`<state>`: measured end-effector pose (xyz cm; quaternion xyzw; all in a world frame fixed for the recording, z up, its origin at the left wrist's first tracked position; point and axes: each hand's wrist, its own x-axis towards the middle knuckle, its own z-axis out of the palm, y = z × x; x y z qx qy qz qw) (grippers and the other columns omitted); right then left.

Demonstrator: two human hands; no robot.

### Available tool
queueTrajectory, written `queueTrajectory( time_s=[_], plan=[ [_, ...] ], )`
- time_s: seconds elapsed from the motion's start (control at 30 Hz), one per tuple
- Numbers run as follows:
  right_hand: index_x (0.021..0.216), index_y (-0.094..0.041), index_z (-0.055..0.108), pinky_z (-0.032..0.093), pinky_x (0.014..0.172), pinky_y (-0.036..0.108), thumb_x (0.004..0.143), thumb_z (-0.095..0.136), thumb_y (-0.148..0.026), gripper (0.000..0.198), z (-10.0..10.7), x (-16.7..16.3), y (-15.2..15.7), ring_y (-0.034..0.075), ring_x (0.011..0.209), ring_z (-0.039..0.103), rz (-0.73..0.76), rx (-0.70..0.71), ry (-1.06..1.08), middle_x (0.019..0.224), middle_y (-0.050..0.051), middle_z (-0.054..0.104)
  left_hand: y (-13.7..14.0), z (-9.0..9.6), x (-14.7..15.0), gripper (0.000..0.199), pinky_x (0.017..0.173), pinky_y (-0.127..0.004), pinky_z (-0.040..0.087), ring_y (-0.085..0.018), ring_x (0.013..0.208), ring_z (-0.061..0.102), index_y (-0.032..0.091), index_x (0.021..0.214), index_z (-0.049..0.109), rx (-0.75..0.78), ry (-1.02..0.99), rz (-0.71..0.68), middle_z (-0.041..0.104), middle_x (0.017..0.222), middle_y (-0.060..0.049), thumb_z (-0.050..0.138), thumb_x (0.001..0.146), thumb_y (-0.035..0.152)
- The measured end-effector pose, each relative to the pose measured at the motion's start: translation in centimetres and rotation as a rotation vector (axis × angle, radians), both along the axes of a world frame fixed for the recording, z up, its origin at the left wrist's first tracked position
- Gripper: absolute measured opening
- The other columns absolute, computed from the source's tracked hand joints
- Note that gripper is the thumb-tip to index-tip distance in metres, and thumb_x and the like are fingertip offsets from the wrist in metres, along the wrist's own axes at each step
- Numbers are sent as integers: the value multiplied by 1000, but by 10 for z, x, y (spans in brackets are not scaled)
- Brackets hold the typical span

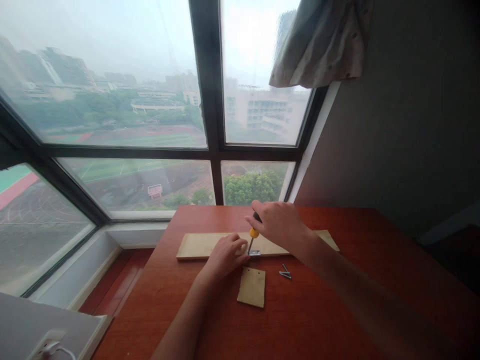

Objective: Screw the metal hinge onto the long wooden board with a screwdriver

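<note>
My right hand (279,220) is wrapped round the black and yellow handle of a screwdriver (254,233). The shaft points down, slightly tilted, to a small silver metal bracket (255,253) at the near edge of a long pale wooden board (202,245). Beside the bracket, my left hand (227,254) rests on the board with its fingers bent together near the screwdriver's tip. What those fingers pinch, if anything, is hidden. Just in front lies a small square wooden piece (251,288) with two holes along its far edge. Several screws (285,273) lie to its right.
The red-brown table (307,320) carries all of these things. Large windows with dark frames (215,125) stand beyond it, with a curtain (318,50) hanging at the upper right. A wall socket with a white plug (50,347) is at the lower left.
</note>
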<state>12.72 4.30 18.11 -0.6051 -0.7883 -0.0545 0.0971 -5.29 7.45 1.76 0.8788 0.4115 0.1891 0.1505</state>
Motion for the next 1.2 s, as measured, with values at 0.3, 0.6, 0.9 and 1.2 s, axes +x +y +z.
queueTrajectory(
  time_s=[0.3, 0.6, 0.9, 1.2],
  plan=[
    [124, -23, 51, 41, 67, 28, 84, 56, -40, 44, 0, 9, 1, 23, 84, 65, 99, -54, 108, 97, 6, 70, 0, -1, 1, 23, 76, -29, 42, -19, 83, 58, 27, 98, 66, 15, 1, 10, 60, 92, -3, 69, 78, 36],
    [106, -24, 57, 38, 66, 27, 88, 50, -30, 21, 0, 4, 0, 19, 81, 63, 86, -33, 81, 91, 4, 68, -2, -1, 2, 30, 79, -30, 42, -21, 89, 58, 27, 103, 63, 20, -18, -23, 60, 98, -3, 71, 75, 33],
    [104, -23, 55, 37, 61, 28, 93, 42, -45, 29, 1, 3, -5, 21, 80, 63, 56, 2, 12, 90, 5, 67, -5, -8, 13, 27, 82, -34, 41, -23, 89, 55, 24, 95, 58, 90, 54, 34, 58, 96, -3, 72, 73, 32],
    [121, -23, 49, 39, 65, 27, 84, 51, -28, 38, 1, 2, -6, 20, 88, 63, 140, -11, 75, 104, 5, 67, -2, -10, 10, 36, 85, -35, 40, -24, 95, 56, 26, 105, 59, 59, 18, -2, 59, 101, -4, 74, 72, 33]
  ],
)
